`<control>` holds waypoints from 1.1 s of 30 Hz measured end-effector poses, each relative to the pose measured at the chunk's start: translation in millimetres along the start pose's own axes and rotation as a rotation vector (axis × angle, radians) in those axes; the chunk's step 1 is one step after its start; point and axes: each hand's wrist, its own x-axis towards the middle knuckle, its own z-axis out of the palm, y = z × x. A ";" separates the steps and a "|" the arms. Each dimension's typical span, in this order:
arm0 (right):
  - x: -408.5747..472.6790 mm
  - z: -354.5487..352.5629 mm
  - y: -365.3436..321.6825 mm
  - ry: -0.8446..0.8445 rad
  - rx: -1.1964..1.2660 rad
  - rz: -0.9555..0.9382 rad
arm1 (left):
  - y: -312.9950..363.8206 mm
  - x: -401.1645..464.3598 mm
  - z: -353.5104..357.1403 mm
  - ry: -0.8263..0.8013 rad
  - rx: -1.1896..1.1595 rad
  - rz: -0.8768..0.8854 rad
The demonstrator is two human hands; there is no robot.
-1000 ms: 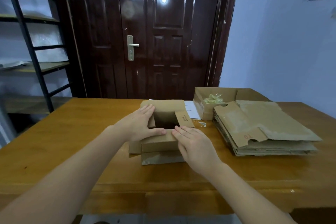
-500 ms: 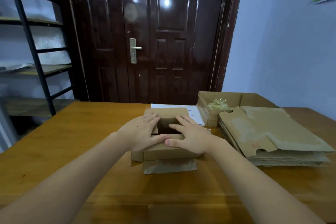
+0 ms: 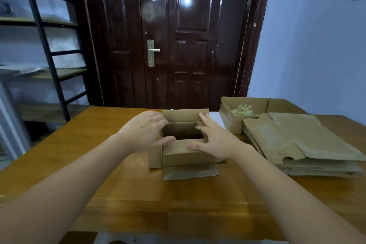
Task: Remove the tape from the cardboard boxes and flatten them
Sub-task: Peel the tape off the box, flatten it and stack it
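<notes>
Standing mid-table, left of the flat stack, the box is open-topped with flaps splayed, likely at the flattening step. Left hand and right hand press its rim, fingers nearly straight, clasping nothing. Next, probably, collapsing the walls sideways.

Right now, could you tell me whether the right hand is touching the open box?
Touching. The head view shows the right hand lying across the open box, its thumb on the near wall's top edge and its fingers against the right side.
</notes>
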 end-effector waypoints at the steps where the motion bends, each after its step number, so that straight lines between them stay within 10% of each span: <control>1: -0.5 -2.9 0.0 0.011 0.021 0.015 | -0.7 -4.8 1.5 -0.021 -0.004 -0.033; 15: -15.9 -19.8 5.9 0.390 0.166 0.099 | 32.6 -15.1 32.1 -0.121 -0.335 -0.373; 33: -36.9 4.3 26.6 0.144 -0.196 0.265 | 43.9 -14.4 41.4 -0.035 -0.429 -0.463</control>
